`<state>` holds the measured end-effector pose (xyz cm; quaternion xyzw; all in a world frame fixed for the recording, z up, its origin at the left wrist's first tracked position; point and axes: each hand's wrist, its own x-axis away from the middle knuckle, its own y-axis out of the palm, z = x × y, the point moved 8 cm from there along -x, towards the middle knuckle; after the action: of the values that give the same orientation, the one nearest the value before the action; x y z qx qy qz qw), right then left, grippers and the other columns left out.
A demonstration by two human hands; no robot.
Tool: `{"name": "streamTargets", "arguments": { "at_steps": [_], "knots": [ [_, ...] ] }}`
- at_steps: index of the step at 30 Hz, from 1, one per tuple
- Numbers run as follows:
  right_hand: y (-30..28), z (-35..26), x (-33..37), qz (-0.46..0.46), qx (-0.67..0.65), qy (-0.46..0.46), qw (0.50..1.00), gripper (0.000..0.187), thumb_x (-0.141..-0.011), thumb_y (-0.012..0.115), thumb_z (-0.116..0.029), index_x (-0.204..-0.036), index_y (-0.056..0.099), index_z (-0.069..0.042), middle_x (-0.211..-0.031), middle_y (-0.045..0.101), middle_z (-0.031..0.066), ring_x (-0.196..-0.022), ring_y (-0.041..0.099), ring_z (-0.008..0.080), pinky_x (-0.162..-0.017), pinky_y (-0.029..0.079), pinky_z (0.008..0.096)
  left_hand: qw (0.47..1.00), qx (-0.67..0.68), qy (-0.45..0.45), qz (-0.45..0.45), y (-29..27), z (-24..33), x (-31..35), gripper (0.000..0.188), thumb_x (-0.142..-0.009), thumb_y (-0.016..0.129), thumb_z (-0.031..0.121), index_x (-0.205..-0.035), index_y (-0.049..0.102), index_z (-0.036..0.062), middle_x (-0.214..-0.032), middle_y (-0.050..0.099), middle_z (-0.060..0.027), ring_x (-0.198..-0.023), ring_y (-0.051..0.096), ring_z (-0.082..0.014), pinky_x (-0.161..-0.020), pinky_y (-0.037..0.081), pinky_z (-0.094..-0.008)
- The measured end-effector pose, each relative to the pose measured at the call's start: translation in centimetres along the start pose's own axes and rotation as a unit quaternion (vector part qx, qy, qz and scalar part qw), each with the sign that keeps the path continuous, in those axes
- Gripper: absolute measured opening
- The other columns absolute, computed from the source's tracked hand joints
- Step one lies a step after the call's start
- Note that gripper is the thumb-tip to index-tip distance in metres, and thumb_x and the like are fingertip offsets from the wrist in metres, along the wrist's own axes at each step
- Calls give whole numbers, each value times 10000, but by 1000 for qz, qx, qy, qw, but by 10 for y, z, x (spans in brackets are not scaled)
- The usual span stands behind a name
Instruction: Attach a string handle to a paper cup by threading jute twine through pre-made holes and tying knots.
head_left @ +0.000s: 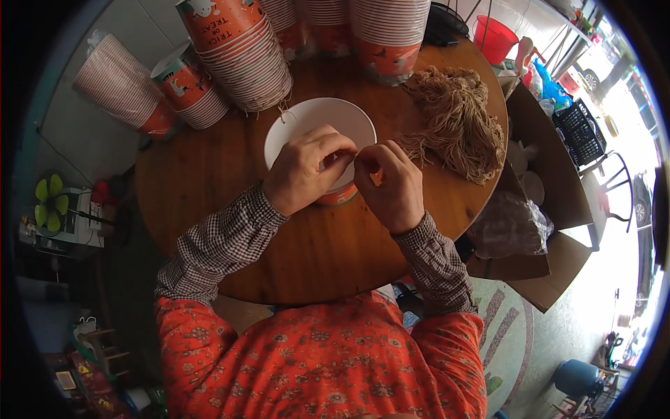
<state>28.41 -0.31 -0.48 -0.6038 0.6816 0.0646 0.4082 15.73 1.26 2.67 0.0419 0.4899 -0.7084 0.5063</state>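
A round paper bucket (319,113), white inside and orange outside, stands on the wooden table in front of me. A short piece of tan cord (283,110) shows at its far left rim. My left hand (310,167) is over the bucket, thumb and fingertips pinched together. Close beside it, above the near right rim, my right hand (392,183) is closed in a pinch too. The fingertips of both hands almost meet. Whatever they pinch is too small or hidden to make out. To the right lies a loose heap of tan cords (457,119).
Several nested stacks of orange printed paper buckets (241,63) line the table's far side, some in clear plastic. An open cardboard box (551,167) stands right of the round table (314,258), with clear plastic wrap (513,223) in it. A green-bladed fan (52,202) is at far left.
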Motion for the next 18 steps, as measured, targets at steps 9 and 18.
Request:
{"name": "streamTargets", "arguments": {
  "at_steps": [9, 18],
  "knots": [
    [-4, 7, -5, -24, -67, 67, 995, 88, -795, 670, -49, -872, 630, -32, -805, 604, 86, -681, 621, 213, -601, 501, 311, 998, -50, 37, -16, 0, 2, -3, 194, -788, 658, -62, -961, 628, 21, -915, 613, -85, -805, 637, -212, -692, 528, -292],
    [-2, 22, -22, -75, -105, 69, 989, 88, -824, 645, -52, -897, 628, -6, -828, 607, 110, -692, 616, 229, -623, 498, 311, 931, -223, 284, -57, 6, 33, 2, 243, -703, 708, 16, -936, 653, 51, -914, 595, -47, -751, 587, -204, -701, 493, -310]
  ]
}}
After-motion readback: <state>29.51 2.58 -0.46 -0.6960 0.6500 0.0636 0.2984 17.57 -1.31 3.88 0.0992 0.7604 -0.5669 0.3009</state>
